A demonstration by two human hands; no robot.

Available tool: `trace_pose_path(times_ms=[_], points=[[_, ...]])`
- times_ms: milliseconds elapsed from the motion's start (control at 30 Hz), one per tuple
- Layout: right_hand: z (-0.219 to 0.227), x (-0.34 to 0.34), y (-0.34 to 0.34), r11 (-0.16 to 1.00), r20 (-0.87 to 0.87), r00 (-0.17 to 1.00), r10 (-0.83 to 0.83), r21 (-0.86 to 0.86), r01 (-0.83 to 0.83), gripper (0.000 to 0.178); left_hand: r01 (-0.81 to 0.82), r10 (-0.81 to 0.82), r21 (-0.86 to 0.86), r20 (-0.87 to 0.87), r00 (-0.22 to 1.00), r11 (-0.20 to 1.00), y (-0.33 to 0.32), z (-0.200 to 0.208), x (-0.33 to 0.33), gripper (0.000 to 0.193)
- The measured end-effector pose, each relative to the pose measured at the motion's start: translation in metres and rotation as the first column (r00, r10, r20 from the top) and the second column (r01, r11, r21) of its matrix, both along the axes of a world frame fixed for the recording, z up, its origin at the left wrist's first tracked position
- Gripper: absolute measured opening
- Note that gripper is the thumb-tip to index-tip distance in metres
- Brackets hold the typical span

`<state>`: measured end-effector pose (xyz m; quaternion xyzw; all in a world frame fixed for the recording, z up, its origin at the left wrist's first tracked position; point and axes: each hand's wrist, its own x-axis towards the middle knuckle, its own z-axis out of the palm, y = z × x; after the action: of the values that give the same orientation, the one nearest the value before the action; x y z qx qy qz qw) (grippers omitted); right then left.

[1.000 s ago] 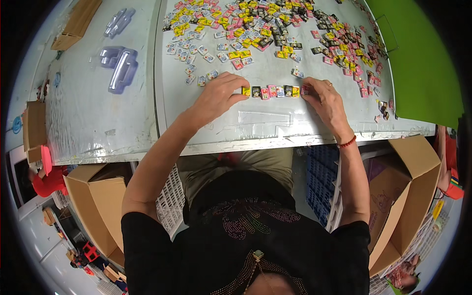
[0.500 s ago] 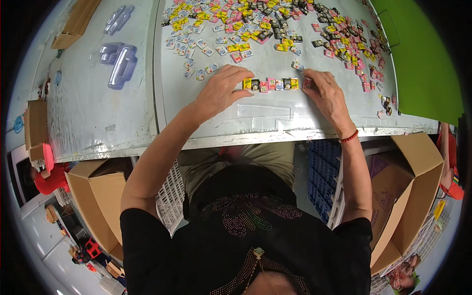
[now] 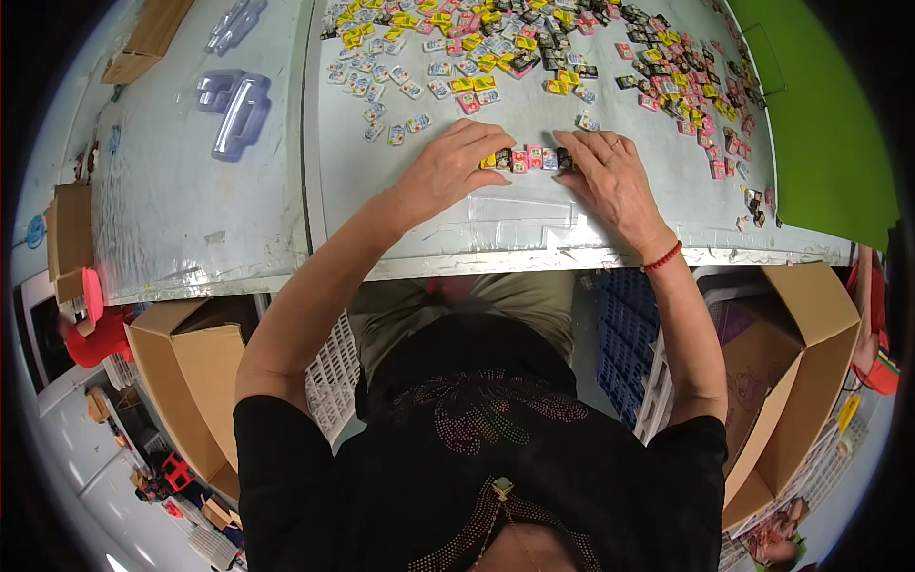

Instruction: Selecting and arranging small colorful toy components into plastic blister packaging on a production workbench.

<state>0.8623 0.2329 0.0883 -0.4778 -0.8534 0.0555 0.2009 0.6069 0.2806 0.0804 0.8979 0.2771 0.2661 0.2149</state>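
Note:
A short row of small box-shaped pieces (image 3: 535,158), in yellow, black, pink and white-blue, stands side by side on the table in front of me. My left hand (image 3: 450,164) closes around its left end, index finger on the far side and thumb on the near side. At the right end my right hand (image 3: 613,173) grips in the same way, and its fingers hide the last pieces. Just beyond the right fingers lies a loose white-blue piece (image 3: 587,123). Another white-blue piece (image 3: 419,123) rests beyond my left hand.
Many loose pieces (image 3: 467,67) cover the far table, with more at the right (image 3: 691,91). Clear plastic trays (image 3: 240,119) lie at left. A green panel (image 3: 820,124) borders the right side. Open cardboard boxes (image 3: 205,381) flank me below the table, beside a blue crate (image 3: 624,343).
My right hand has moved left and now closes over the right end of the row. My left hand has shifted slightly right and covers more of the left end.

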Motion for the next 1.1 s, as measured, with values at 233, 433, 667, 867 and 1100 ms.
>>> trace_pose_path(times_ms=[233, 433, 667, 867, 1100], points=[[-0.002, -0.005, 0.002, 0.998, 0.024, 0.999, 0.023, 0.059, -0.025, 0.044, 0.06, -0.061, 0.029, 0.029, 0.998, 0.998, 0.007, -0.007, 0.011, 0.033], [-0.014, -0.007, 0.009, 0.992, 0.03, 0.998, 0.06, 0.11, -0.063, 0.039, 0.019, -0.019, 0.024, 0.028, 0.999, 1.0, 0.005, -0.012, 0.013, 0.027], [-0.009, -0.009, 0.01, 0.996, 0.017, 0.998, 0.067, 0.058, -0.068, 0.04, 0.038, -0.039, 0.044, 0.031, 0.999, 0.998, 0.007, -0.009, 0.012, 0.032], [-0.009, -0.005, 0.006, 0.996, -0.048, 0.998, 0.038, 0.085, -0.034, 0.041, 0.0, -0.001, 0.035, 0.052, 0.999, 0.999, 0.001, -0.005, 0.011, 0.039], [-0.012, -0.011, 0.016, 0.994, -0.106, 0.99, 0.091, 0.062, -0.085, 0.037, -0.015, 0.012, 0.064, 0.05, 0.999, 0.998, 0.002, -0.011, 0.016, 0.031]])
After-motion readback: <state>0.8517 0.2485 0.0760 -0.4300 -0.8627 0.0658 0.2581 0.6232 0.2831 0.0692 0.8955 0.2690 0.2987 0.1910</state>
